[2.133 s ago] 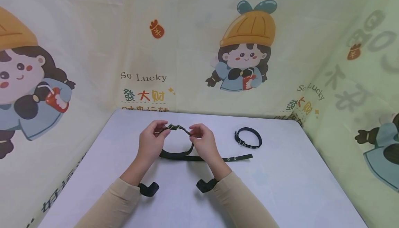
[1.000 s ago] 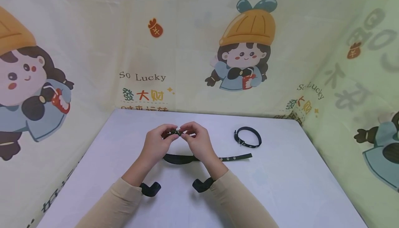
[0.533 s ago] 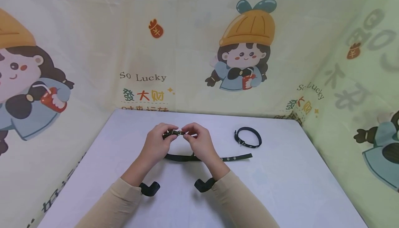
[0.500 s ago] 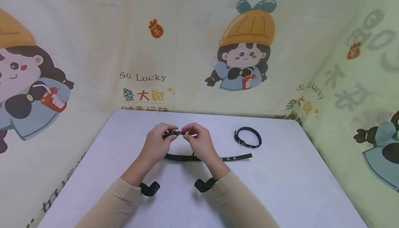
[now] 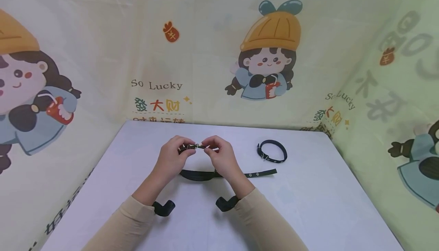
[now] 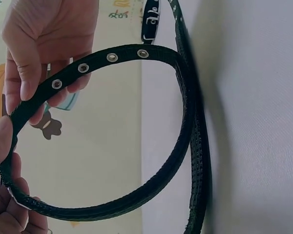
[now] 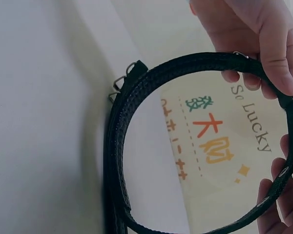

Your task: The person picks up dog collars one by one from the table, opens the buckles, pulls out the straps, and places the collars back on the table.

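A black collar with metal eyelets [image 6: 112, 57] is bent into a loop, its two ends brought together between both hands. In the head view, my left hand [image 5: 170, 159] pinches the buckle end, and the metal buckle [image 5: 196, 146] shows at its fingertips. My right hand [image 5: 222, 159] pinches the eyelet end just to the right of the buckle. The strap's tip is at the buckle, partly covered by fingers. Below the hands, a second black collar [image 5: 260, 173] lies stretched out on the table, partly behind the right wrist.
A third black collar [image 5: 285, 152], buckled into a ring, lies at the back right of the white table [image 5: 308, 205]. Behind the table hangs a printed cloth [image 5: 212, 53] with cartoon figures. Each wrist carries a black camera mount [image 5: 164, 208].
Both hands have come together from a wider hold, bringing the eyelet end to the buckle. In the last half second the right hand has shifted slightly right. The collars on the table stay put.
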`<state>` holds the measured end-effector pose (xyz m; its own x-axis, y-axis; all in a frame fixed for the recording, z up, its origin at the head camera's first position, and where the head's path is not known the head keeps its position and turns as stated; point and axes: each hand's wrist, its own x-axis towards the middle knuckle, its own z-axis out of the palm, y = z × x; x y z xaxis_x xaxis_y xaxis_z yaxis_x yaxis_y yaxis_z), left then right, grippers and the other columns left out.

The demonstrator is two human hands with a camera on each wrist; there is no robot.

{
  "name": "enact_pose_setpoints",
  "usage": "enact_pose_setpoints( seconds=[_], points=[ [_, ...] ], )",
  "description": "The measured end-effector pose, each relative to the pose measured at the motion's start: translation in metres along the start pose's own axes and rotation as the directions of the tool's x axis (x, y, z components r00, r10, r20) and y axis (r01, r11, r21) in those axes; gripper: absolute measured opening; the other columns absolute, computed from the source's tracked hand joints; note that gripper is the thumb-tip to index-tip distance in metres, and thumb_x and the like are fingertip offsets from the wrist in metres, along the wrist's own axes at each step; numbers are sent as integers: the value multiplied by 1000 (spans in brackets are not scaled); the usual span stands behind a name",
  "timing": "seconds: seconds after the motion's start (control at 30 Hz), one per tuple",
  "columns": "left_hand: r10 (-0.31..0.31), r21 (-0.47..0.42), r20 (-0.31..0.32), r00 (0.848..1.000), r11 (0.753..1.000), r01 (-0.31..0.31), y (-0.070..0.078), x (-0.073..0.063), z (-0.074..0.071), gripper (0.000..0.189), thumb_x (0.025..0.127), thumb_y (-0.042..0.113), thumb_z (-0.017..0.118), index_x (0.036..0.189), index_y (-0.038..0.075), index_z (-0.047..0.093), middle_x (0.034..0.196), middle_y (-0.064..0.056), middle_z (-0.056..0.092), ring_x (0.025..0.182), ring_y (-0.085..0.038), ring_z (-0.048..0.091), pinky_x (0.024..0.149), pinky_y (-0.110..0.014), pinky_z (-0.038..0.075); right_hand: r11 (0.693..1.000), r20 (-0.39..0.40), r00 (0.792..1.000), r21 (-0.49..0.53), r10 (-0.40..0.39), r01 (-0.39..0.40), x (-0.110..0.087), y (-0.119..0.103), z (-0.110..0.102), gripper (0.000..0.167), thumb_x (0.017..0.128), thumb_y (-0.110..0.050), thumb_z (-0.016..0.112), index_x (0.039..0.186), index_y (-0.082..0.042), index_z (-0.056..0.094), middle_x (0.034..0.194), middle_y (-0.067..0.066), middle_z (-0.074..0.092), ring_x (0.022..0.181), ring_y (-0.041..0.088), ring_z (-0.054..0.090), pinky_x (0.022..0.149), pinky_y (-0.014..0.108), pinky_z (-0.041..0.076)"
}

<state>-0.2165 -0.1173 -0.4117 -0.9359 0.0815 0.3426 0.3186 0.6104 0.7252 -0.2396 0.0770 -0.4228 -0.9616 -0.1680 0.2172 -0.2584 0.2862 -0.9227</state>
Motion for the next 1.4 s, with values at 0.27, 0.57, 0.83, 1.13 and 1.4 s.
enact_pose_setpoints(
  seconds=[0.27, 0.57, 0.83, 1.13, 1.4],
  points=[
    [-7, 35, -21, 1000, 999, 8, 0, 1, -2, 18, 96, 16, 83, 113, 15, 77, 104, 0, 71, 95, -19, 62, 76, -30, 58, 1000, 3, 1000, -25, 5, -5, -1, 0, -1, 18, 101, -4, 71, 114, -16, 77, 110, -4, 77, 103, 17, 67, 92, 39, 56],
    [0, 52, -63, 998, 999, 3, -3, 3, -5, 16, 101, 15, 77, 116, 13, 78, 106, -2, 72, 95, -19, 62, 78, -32, 54, 998, -19, 999, -49, 28, -29, -2, -3, -7, 22, 101, -4, 72, 116, -20, 76, 112, -3, 78, 103, 17, 67, 90, 36, 58],
    [-4, 80, -82, 997, 997, 11, -7, 4, -8, 19, 104, 10, 72, 122, 12, 77, 109, -4, 72, 95, -21, 63, 80, -34, 55, 996, -53, 998, -74, 41, -44, -4, -3, -13, 31, 101, -2, 71, 123, -23, 72, 114, -4, 76, 102, 17, 68, 87, 36, 60],
    [-25, 67, -68, 997, 997, 30, -14, 0, -17, 24, 106, 12, 69, 130, 12, 73, 109, -1, 70, 96, -18, 61, 76, -27, 54, 997, -75, 997, -75, 21, -26, -5, 6, -22, 35, 101, 2, 68, 131, -16, 69, 118, 2, 74, 102, 18, 71, 81, 31, 64],
    [-60, 37, -90, 994, 997, 63, -20, -3, -25, 25, 108, 13, 66, 132, 14, 72, 116, -3, 74, 102, -19, 65, 80, -25, 57, 998, -118, 992, -37, 44, -49, -8, 12, -30, 36, 99, 5, 64, 129, -14, 70, 115, 6, 73, 97, 20, 73, 77, 34, 66]
  ],
)
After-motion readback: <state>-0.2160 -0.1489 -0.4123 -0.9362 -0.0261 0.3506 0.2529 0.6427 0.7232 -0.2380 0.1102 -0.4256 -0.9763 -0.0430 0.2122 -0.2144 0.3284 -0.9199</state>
